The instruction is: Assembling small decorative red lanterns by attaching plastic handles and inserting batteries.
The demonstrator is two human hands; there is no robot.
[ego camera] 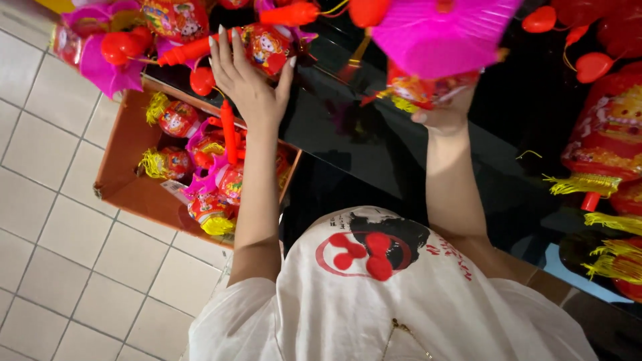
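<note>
Clearly the fingers (224, 45) of the left hand (246, 83) are spread and almost straight, the long nails pointing up; they grip nothing, and the tips rest against a small red lantern toy (267, 48) with a printed picture, which lies on the black glossy counter (374, 144). An orange-red handle stick (190, 50) passes just beside these fingertips. The right hand (445, 115) is on the other side of the counter: its fingers are curled from below around a lantern with red body and yellow fringe (424, 90), under a wide pink paper fan part (438, 30), and they hold it lifted over the counter.

Outward from the hands, more lanterns with yellow tassels (605, 144) lie on the counter at the right. Below the left arm, a brown cardboard box (124, 167) stands on the pale tiled floor (60, 254), and it has many of the same toys inside.

I judge the step in hand is sorting the lanterns on the counter. The next move probably asks the left fingers to close on the small toy while the right keeps its lantern level.
</note>
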